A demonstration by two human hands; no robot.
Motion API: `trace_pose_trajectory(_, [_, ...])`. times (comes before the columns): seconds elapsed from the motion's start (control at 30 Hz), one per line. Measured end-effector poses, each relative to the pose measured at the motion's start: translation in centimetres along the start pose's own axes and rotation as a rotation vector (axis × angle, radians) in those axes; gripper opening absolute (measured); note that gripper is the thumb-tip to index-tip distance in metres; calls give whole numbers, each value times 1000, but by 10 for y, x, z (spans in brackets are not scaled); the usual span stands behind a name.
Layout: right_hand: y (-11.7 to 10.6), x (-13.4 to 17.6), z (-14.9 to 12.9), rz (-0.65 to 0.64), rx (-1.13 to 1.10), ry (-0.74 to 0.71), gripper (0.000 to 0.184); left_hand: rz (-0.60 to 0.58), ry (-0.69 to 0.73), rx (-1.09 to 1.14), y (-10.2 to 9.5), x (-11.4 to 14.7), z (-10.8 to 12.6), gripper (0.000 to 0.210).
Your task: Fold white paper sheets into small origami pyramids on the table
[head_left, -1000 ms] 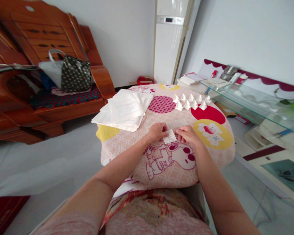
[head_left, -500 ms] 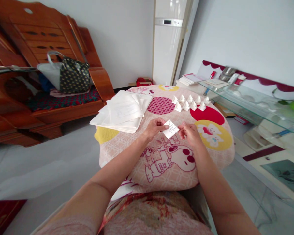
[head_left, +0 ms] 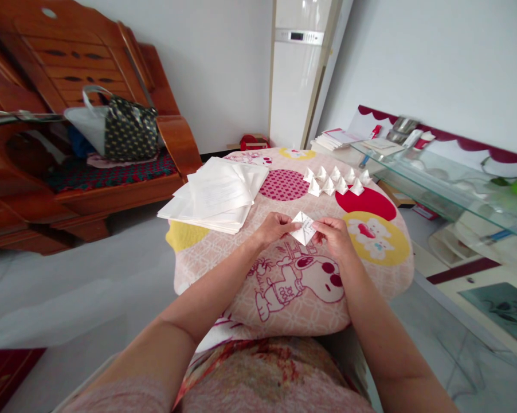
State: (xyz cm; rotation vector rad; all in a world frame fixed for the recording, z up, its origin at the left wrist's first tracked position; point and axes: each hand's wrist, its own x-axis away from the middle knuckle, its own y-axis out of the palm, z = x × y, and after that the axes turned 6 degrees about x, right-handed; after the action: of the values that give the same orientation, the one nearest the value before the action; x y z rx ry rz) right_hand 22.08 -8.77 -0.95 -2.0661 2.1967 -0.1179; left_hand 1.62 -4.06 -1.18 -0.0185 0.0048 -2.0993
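A small square of folded paper (head_left: pixel 303 232), white with printed marks and crease lines, is held up just above the table between my hands. My left hand (head_left: pixel 275 227) pinches its left corner between thumb and fingers. At the opposite corner, my right hand (head_left: pixel 333 232) grips it the same way. Beyond the hands, several small folded paper pieces (head_left: pixel 328 185) stand in two rows. To the left lies a stack of white paper sheets (head_left: pixel 213 201), its top sheets turned at angles.
A patterned cloth (head_left: pixel 241 275) covers the small table. On the right runs a glass-topped cabinet (head_left: pixel 439 189) with papers (head_left: pixel 336 137) and cups on it. A wooden bench (head_left: pixel 125 192) with a dotted bag (head_left: pixel 129 131) stands at the left, an air conditioner (head_left: pixel 297 86) behind.
My right fingers have closed onto the right corner of the folded paper. The paper has shifted slightly to the right and turned a little; the rows and the stack have not moved.
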Motion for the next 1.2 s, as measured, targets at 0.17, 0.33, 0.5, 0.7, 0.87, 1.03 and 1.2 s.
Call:
trace_pose_trajectory(0.17, [-2, 0, -1, -33, 56, 26, 25, -115, -53, 108, 0, -1, -4, 33])
trace_pose_trajectory(0.33, [1, 0, 1, -129, 68, 64, 25, -102, -27, 172, 1, -3, -7, 34])
trace_pose_trajectory(0.5, [5, -2, 3, -144, -14, 48, 37, 42, 46, 222, 1, -4, -4, 36])
trace_pose_trajectory(0.7, [8, -1, 0, -220, 28, 65, 37, 121, 64, 264, -1, -6, -6, 27])
trace_pose_trajectory(0.87, [8, -3, 2, -114, -56, 56, 32, 75, 3, 255, 1, -5, -7, 24])
trace_pose_trajectory(1.03, [6, -5, 5, -2, -99, 47, 32, 57, -38, 259, 2, -4, -5, 22])
trace_pose_trajectory(1.2, [6, -5, 8, 18, -125, 34, 30, 22, -105, 244, 3, -2, -5, 18])
